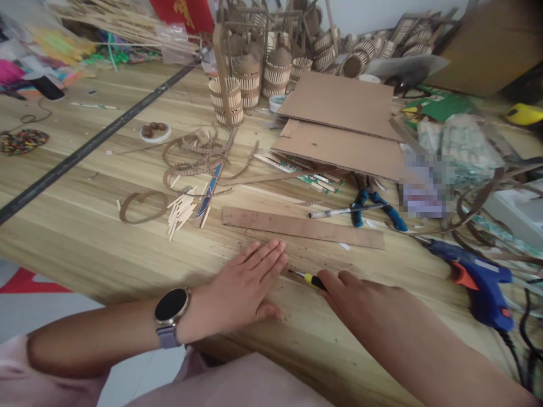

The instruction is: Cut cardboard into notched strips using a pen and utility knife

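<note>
My left hand (254, 277) lies palm down on the wooden table (178, 271), fingers stretched out and thumb apart. No object shows under it. My right hand (360, 299) is closed round a small tool (314, 281) with a yellow-and-black handle. A thin metal tip points left from it, close to the left fingertips; the exact kind of tool is unclear. Just beyond both hands lies a long flat cardboard strip (301, 226), apart from them. Behind its right end are blue-handled pliers (386, 209) and a pen-like rod (331, 213).
On the right rests a blue glue gun (479, 280). Cardboard sheets (339, 107) lie farther back, beside small stick baskets (227, 99). Left of the strip are short wooden sticks (182, 212), a cardboard ring (144, 208) and curled corrugated strips (195, 161). A long dark bar (97, 138) crosses the left.
</note>
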`<state>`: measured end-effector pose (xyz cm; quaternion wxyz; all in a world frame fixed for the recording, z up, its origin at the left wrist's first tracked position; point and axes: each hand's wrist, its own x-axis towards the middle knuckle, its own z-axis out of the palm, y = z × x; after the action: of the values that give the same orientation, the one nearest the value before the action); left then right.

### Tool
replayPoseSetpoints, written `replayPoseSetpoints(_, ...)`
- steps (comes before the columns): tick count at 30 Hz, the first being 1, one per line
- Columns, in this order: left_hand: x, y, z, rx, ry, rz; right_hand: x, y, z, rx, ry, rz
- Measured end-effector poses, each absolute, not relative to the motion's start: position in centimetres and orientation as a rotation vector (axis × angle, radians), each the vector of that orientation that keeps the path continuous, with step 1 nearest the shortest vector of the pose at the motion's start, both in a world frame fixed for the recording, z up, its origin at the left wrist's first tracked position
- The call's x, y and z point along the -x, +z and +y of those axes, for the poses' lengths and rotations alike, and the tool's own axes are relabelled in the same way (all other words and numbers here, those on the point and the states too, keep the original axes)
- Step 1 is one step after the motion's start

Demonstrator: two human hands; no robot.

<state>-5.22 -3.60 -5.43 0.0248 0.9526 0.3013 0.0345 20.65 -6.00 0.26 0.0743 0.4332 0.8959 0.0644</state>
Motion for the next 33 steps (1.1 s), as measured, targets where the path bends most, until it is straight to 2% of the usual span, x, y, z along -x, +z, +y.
replayPoseSetpoints(10, 5.2, -5.3, -3.6, -2.901, 0.074, 0.930, -18.6, 3.3, -5.6, -1.297, 0.078, 2.416)
replayPoseSetpoints(19, 5.2, -5.1, -3.5, -2.928, 0.070, 0.909, -20.9, 2.5, -6.7, -1.277, 0.111, 2.474)
replayPoseSetpoints(33, 5.3, -5.2, -3.5, -2.950, 0.124, 0.923, -25.0, 1.2, -7.5, -1.336, -0.075, 2.500)
